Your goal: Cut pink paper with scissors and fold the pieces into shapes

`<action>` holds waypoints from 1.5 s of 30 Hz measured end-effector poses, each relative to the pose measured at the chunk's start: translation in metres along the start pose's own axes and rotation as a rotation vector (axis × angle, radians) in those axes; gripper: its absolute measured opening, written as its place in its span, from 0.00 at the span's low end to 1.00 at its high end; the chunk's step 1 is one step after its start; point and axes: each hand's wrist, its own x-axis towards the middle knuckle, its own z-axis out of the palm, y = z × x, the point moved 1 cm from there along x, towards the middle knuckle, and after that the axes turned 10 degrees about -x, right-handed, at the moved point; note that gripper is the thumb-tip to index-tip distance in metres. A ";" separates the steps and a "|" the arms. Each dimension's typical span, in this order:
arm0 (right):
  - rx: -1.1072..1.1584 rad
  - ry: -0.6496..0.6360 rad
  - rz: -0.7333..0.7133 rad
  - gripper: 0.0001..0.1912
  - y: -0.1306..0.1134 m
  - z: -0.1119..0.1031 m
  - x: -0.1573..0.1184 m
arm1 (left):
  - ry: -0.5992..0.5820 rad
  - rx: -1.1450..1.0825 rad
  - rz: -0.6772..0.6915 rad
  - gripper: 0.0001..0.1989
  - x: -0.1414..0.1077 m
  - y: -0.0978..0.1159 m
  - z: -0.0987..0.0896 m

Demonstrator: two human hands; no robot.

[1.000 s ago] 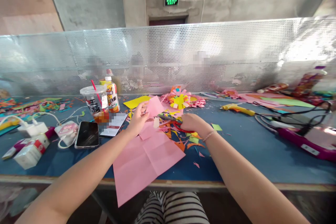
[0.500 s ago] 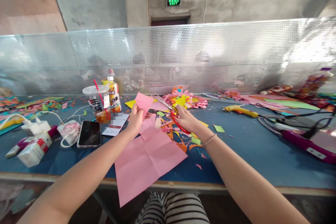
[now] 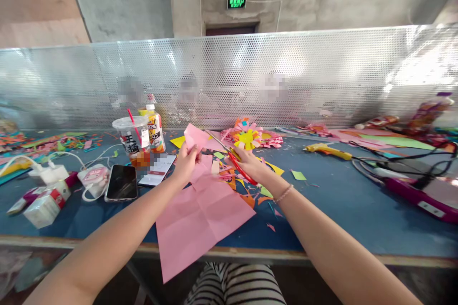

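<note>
Pinched in my left hand point(image 3: 186, 162) is a small piece of pink paper point(image 3: 196, 136), held up above the table. My right hand point(image 3: 246, 164) grips red-handled scissors point(image 3: 240, 167), their blades pointing up and left toward the paper's right edge. Whether the blades touch the paper I cannot tell. Below both hands a large creased sheet of pink paper point(image 3: 203, 219) lies partly over the table's front edge. Behind the scissors sits a yellow paper flower point(image 3: 248, 138) among pink fringed paper point(image 3: 272, 140). Paper scraps point(image 3: 246, 200) are scattered beneath my right hand.
To the left stand a plastic cup point(image 3: 130, 140) with a red straw and a bottle point(image 3: 155, 128). A phone point(image 3: 122, 182), chargers point(image 3: 96, 176) and cables lie nearby. A yellow glue gun point(image 3: 329, 151) and a purple power strip point(image 3: 418, 200) are at right. A perforated metal screen point(image 3: 229, 66) borders the back.
The scissors and my right hand have shifted slightly left and the blades sit closer to the pink piece. My left hand has turned the paper a little. The large sheet stays put.
</note>
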 end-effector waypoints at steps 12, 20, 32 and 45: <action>0.150 -0.174 -0.036 0.20 0.001 0.007 0.001 | -0.027 -0.002 -0.062 0.10 0.001 -0.003 0.002; 0.364 -0.192 -0.134 0.22 0.002 0.013 0.002 | -0.045 0.055 -0.068 0.09 -0.003 -0.002 0.004; 0.349 -0.210 -0.093 0.21 -0.004 0.011 -0.001 | -0.018 0.039 -0.100 0.10 -0.007 0.004 0.008; 0.380 -0.239 -0.081 0.20 -0.012 0.004 -0.006 | -0.107 0.030 -0.059 0.08 -0.008 0.004 0.009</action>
